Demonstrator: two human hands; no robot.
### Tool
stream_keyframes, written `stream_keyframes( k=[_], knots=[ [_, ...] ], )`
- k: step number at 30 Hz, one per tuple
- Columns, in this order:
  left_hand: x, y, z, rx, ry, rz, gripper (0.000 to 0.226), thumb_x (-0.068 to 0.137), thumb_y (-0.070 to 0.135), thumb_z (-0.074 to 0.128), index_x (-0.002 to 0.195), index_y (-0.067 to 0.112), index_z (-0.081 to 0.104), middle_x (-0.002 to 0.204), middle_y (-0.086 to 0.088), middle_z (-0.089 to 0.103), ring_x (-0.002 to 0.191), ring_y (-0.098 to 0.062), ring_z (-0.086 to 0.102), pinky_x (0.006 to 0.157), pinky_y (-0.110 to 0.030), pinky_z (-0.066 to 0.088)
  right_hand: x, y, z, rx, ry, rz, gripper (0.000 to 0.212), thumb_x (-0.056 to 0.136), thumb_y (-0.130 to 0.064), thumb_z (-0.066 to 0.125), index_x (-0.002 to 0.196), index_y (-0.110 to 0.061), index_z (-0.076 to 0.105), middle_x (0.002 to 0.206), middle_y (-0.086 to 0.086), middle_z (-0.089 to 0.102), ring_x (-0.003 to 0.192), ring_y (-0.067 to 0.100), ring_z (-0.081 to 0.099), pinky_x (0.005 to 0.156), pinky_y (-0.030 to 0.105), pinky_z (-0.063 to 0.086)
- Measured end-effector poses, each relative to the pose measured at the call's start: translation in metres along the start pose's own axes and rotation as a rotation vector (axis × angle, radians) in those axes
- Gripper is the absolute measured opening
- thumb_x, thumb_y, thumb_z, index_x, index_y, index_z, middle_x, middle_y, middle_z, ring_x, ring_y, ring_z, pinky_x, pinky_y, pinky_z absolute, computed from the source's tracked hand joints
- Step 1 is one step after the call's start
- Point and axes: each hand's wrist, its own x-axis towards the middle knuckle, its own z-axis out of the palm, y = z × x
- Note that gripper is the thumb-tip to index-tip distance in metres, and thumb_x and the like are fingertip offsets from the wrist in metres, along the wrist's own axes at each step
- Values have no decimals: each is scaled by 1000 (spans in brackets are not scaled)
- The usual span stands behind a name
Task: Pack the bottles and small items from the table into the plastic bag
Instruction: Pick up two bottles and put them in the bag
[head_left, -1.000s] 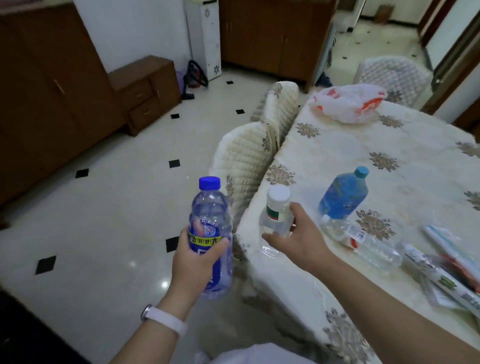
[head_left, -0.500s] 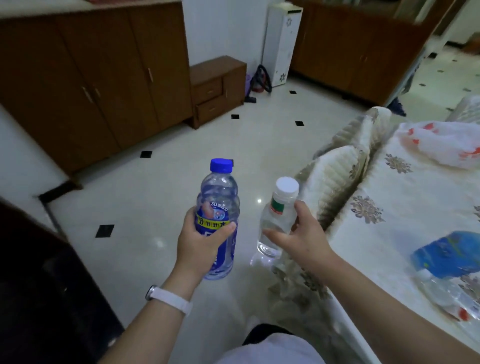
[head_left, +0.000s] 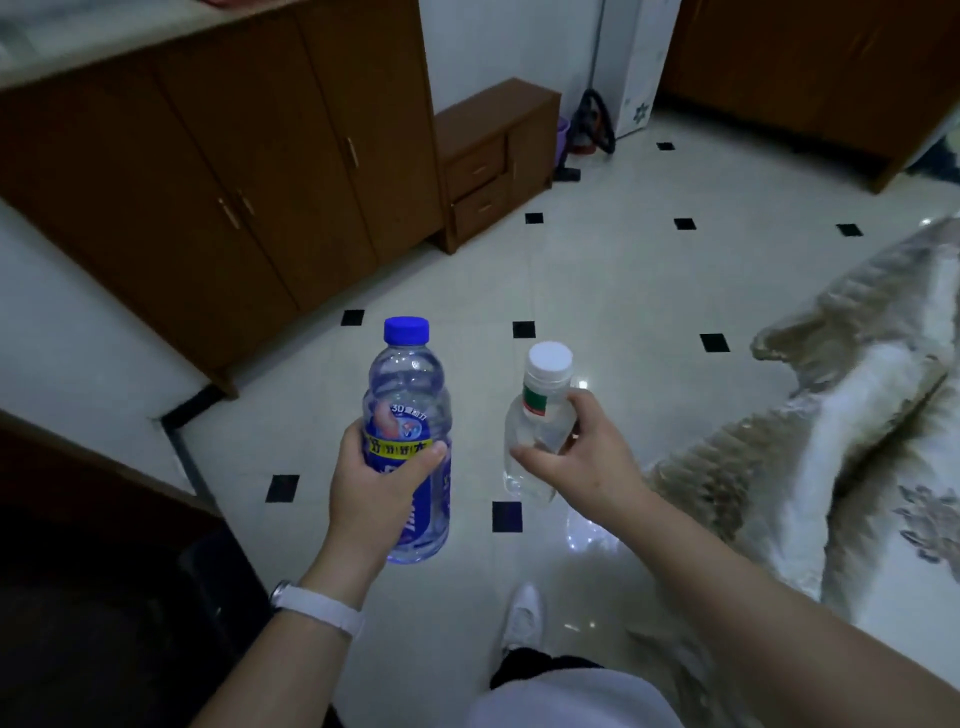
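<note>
My left hand (head_left: 371, 486) grips a clear bottle with a blue cap and blue label (head_left: 408, 400), held upright over the floor. To its right, my right hand (head_left: 589, 460) holds a smaller clear bottle with a white cap and a green and red label (head_left: 540, 410), also upright. Both bottles are out over the tiled floor, away from the table. The plastic bag and the other items on the table are out of view.
A cloth-covered chair back (head_left: 852, 374) and the table's cloth edge (head_left: 924, 525) fill the right side. Brown cabinets (head_left: 218, 176) and a low drawer unit (head_left: 493, 161) line the far wall. A dark piece of furniture (head_left: 78, 597) sits at the lower left. My white shoe (head_left: 522, 613) is on the floor.
The view has swung left, away from the table, so the bag and the table's items have left the frame. Both hands keep their bottles and now hold them over the floor.
</note>
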Motion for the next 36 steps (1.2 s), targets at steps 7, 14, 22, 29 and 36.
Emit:
stream_keyframes(
  k=[7,14,22,29,36],
  knots=[
    [98,46,5,13,-18,55,50,67,24,88,104,37,57,100,9,70,88,-14,70,71,-33,58,106,-49,10,1,38,-55,57,68,-36,82,112,-39,47,100,-15,62,88,2,62,70,18,45],
    [215,56,8,16,-124,53,54,63,26,91,106,34,59,100,7,72,89,-17,71,76,-41,60,186,-59,33,-48,96,-3,54,67,-36,82,110,-42,50,98,-15,65,85,4,64,76,25,51],
    [372,92,10,6,-346,90,57,61,24,92,107,30,59,98,7,72,87,-17,71,80,-43,59,287,-104,68,-95,321,89,49,69,-32,81,105,-42,50,92,-11,66,80,5,62,72,21,50],
    [469,131,47,33,-515,118,54,64,28,90,108,31,60,99,8,72,88,-15,71,79,-40,59,339,-130,65,-84,517,160,50,68,-30,82,103,-45,48,89,-17,65,76,-4,60,64,9,43],
    [519,148,135,65,-650,134,54,59,29,91,103,30,60,96,7,73,86,-16,71,80,-43,59,385,-94,27,-34,670,268,51,65,-33,83,104,-43,52,88,-12,67,76,3,63,73,26,52]
  ],
)
